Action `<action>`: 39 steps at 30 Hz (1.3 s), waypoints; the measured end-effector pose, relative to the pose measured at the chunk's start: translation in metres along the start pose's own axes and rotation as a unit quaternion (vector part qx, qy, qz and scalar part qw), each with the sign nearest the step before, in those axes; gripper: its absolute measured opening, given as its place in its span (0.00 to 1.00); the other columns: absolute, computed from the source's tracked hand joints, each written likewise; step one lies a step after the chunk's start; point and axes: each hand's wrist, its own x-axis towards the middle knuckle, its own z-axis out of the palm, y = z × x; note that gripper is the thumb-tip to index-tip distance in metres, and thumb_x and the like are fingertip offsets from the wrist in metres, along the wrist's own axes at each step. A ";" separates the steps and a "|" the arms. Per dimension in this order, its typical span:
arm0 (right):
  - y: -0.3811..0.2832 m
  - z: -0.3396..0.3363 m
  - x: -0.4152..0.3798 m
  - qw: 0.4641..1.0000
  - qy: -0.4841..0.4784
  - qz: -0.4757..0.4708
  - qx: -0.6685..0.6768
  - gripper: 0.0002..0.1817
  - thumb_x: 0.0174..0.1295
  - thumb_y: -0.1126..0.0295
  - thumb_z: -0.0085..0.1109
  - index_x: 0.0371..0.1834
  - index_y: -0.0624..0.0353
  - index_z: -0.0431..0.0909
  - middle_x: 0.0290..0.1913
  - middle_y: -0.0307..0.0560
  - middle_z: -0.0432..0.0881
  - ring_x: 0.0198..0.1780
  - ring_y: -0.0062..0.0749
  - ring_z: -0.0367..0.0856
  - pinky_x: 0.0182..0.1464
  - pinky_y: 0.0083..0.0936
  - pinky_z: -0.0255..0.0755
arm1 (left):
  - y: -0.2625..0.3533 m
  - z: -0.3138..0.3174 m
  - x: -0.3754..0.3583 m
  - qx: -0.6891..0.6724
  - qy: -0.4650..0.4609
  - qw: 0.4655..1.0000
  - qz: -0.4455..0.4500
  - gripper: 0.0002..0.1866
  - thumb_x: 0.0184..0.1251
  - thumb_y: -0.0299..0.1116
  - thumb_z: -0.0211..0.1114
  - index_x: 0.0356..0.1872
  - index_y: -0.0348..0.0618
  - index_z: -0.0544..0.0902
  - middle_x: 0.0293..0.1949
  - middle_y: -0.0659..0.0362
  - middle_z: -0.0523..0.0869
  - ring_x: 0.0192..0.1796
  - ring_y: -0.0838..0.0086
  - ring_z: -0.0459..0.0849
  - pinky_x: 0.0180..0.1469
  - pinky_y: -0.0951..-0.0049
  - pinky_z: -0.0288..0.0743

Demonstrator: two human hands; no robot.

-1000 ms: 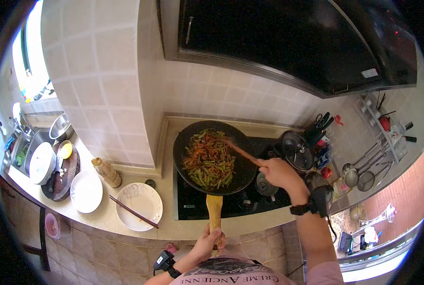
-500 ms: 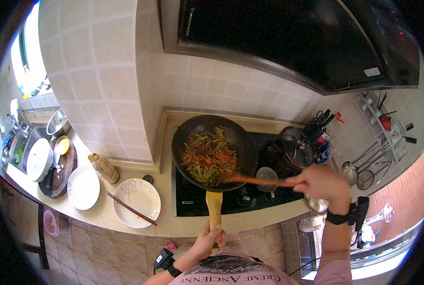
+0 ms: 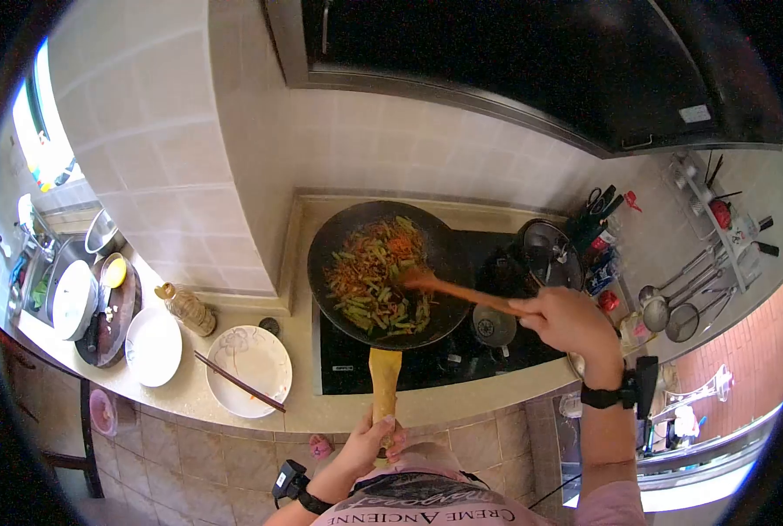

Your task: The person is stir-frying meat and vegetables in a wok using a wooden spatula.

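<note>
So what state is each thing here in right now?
wok: on the hob, full of stir-fried vegetables
wooden spatula: tip in the food
left hand: gripping the wok handle
right hand: gripping the spatula
flowered plate: empty, chopsticks across it

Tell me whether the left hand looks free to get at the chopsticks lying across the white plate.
Probably not as things stand: the left hand is closed on the wok's wooden handle. The chopsticks lie uncovered across the plate left of it, so nothing else blocks them.
</note>
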 end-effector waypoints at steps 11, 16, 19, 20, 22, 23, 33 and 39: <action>0.032 -0.012 -0.007 0.996 -0.052 -0.079 -0.001 0.15 0.50 0.65 0.55 0.44 0.47 0.77 0.25 0.55 0.76 0.31 0.49 0.77 0.33 0.38 0.71 | 0.005 0.007 -0.003 -0.008 0.053 0.998 -0.026 0.23 0.64 0.34 0.48 0.60 0.48 0.58 0.23 0.57 0.69 0.16 0.75 0.65 0.17 0.75 0.61; 0.062 -0.070 -0.022 0.995 -0.060 -0.072 0.032 0.12 0.44 0.64 0.60 0.33 0.51 0.81 0.21 0.53 0.77 0.26 0.45 0.78 0.29 0.36 0.70 | 0.003 0.003 -0.004 0.017 0.065 0.997 -0.036 0.25 0.64 0.35 0.49 0.62 0.49 0.56 0.24 0.56 0.71 0.15 0.74 0.66 0.17 0.74 0.62; 0.049 -0.090 -0.014 0.992 -0.107 -0.071 -0.019 0.12 0.43 0.64 0.59 0.32 0.53 0.81 0.21 0.53 0.77 0.25 0.45 0.78 0.28 0.35 0.70 | 0.004 0.003 -0.002 0.011 0.046 0.998 -0.031 0.25 0.64 0.36 0.49 0.62 0.49 0.56 0.24 0.55 0.71 0.15 0.73 0.67 0.18 0.73 0.63; 0.045 -0.089 -0.006 0.989 -0.121 -0.085 -0.028 0.12 0.42 0.65 0.60 0.33 0.54 0.81 0.22 0.52 0.78 0.25 0.44 0.78 0.28 0.33 0.70 | 0.005 0.004 -0.002 0.012 0.047 0.998 -0.029 0.25 0.64 0.35 0.49 0.62 0.48 0.55 0.23 0.55 0.70 0.15 0.73 0.67 0.18 0.73 0.64; 0.038 -0.082 0.014 0.981 -0.147 -0.114 -0.048 0.13 0.42 0.68 0.62 0.34 0.56 0.81 0.24 0.52 0.79 0.26 0.43 0.78 0.28 0.30 0.70 | 0.007 0.007 -0.001 0.013 0.049 0.998 -0.025 0.26 0.63 0.33 0.48 0.62 0.47 0.53 0.22 0.54 0.69 0.15 0.73 0.68 0.19 0.74 0.66; 0.038 -0.074 0.027 0.979 -0.151 -0.127 -0.044 0.12 0.44 0.66 0.60 0.34 0.56 0.81 0.23 0.53 0.78 0.26 0.43 0.78 0.28 0.30 0.70 | 0.007 0.008 -0.001 0.014 0.051 0.998 -0.028 0.26 0.63 0.34 0.48 0.62 0.47 0.54 0.22 0.54 0.69 0.15 0.73 0.68 0.19 0.74 0.66; 0.011 -0.083 0.067 0.939 -0.148 -0.309 -0.014 0.12 0.45 0.65 0.54 0.17 0.64 0.77 0.16 0.56 0.76 0.19 0.47 0.76 0.23 0.36 0.70 | 0.008 0.014 -0.005 -0.020 0.084 0.996 -0.032 0.28 0.61 0.39 0.53 0.61 0.45 0.58 0.26 0.54 0.73 0.18 0.73 0.69 0.21 0.73 0.68; -0.003 -0.073 0.108 0.964 -0.193 -0.179 0.025 0.18 0.51 0.61 0.52 0.11 0.64 0.75 0.09 0.47 0.73 0.10 0.33 0.71 0.15 0.30 0.66 | 0.012 0.022 -0.009 -0.029 0.094 0.995 -0.024 0.26 0.62 0.38 0.52 0.60 0.43 0.59 0.26 0.54 0.73 0.19 0.73 0.71 0.22 0.74 0.69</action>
